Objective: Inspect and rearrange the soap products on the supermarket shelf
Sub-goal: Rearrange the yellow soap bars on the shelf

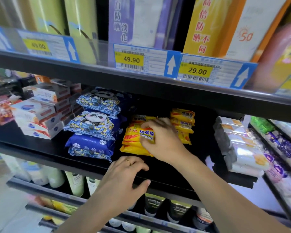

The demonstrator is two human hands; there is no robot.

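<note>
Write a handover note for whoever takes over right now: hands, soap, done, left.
Right hand: grips the top yellow soap pack of the front stack, on the black shelf.
Left hand: holds nothing, fingers rest on the shelf's front edge.
Second yellow stack sits behind and to the right. Blue panda packs are stacked to the left, white boxes further left.
Done: cannot tell what has been rearranged.
Left: probably check the held pack, place it, square up both yellow stacks.

Black shelving, price tags, pale floor.
</note>
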